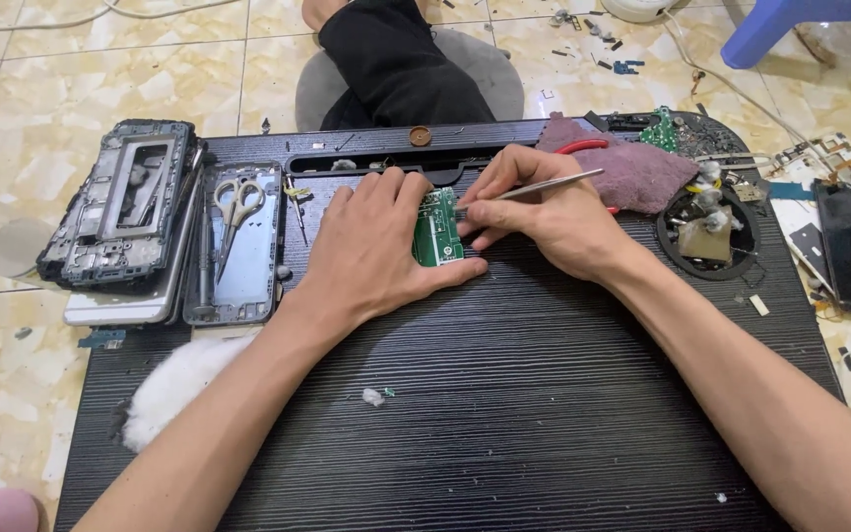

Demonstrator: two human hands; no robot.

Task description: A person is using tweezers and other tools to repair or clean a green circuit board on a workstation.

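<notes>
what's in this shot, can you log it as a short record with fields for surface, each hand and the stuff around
surface: black ribbed board lying on a tiled floor
left hand: left hand flat on the board, pressing against a small green circuit board
right hand: right hand grips metal tweezers, tips at the circuit board
left side: scissors lying in a phone frame, stacked phone frames, white cotton wad
right side: purple cloth

Near half of ribbed black mat (504, 414) open; scissors (236, 205) and phone frames (120, 202) crowd left, purple cloth (632, 167) right.
</notes>
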